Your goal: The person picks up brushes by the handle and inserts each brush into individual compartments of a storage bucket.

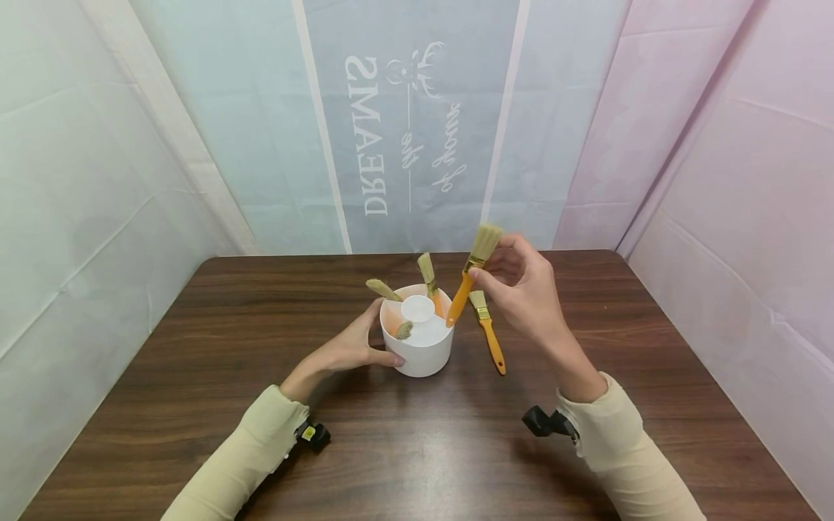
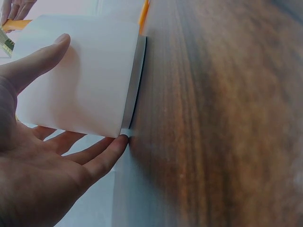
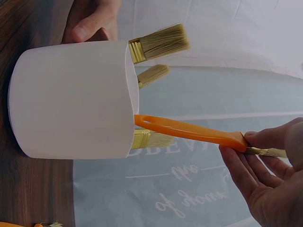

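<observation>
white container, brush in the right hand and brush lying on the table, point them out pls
White container (image 1: 426, 359): head view, on its outer front wall
Held brush (image 3: 199, 133): right wrist view, on its orange handle
Lying brush (image 1: 490, 334): head view, on its orange handle

The wall of the white container hides most of the handles of the three brushes in it, and in the head view it also covers most of the fingers of the left hand. Whether the handle tip of the held brush touches the rim cannot be told. In the right wrist view the right edge cuts off the right hand, and the bottom edge crops the brush on the table. The left wrist view shows the tabletop blurred. Both sleeves leave the head view's bottom edge.
</observation>
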Demonstrator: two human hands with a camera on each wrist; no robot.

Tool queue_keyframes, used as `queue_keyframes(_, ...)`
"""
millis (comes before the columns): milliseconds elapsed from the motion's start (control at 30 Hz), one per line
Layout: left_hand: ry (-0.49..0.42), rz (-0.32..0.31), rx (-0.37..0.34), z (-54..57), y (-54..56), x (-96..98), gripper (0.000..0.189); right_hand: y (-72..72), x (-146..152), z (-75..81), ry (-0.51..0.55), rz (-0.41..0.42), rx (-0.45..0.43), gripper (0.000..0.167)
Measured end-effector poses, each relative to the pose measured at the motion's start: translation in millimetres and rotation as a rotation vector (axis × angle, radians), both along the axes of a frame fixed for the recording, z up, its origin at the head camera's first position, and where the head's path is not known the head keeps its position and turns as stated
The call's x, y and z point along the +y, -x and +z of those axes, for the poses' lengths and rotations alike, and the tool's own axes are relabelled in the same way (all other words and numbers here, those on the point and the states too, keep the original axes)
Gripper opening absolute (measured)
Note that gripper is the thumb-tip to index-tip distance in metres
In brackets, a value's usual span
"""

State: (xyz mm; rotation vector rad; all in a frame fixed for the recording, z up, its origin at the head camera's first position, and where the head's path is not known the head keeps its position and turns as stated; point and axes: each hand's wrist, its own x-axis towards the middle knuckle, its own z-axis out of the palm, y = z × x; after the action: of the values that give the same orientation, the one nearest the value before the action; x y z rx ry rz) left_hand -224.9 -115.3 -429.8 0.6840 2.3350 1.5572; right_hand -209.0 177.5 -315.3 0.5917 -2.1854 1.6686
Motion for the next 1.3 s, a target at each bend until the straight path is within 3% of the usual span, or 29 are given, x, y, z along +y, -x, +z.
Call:
queue_keyframes(667, 0.001, -0.015, 0.014, 0.6, -2.8, -2.2, 0.113, -6.3, -5, -3.1, -0.092, -0.018, 0.053, 0.036)
queue_keyframes(1300, 0.002, -0.042, 0.025, -6.2, -9.5, -9.6, 0.114, -22.3, -12, -11.8, -0.114, -0.054, 0.030, 0.029)
